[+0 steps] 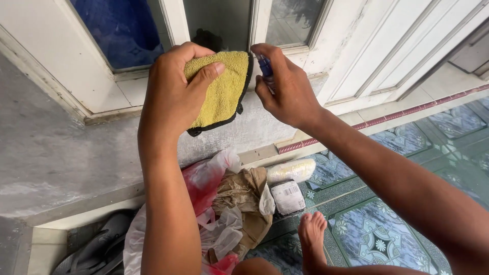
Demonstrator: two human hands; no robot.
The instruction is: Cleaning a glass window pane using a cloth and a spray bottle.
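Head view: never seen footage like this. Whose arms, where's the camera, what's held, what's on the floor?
There is no machine here, just one person filmed by a camera worn on their own head, looking down along both bare arms. The left hand grips a yellow cloth with a dark edge, pinched between thumb and fingers. The right hand is closed round a small blue spray bottle, its top turned toward the cloth. Behind them is a white window frame above a grey wall. On the patterned floor tiles lie crumpled plastic bags, brown paper and two small wrapped packets. The person's bare foot shows below.
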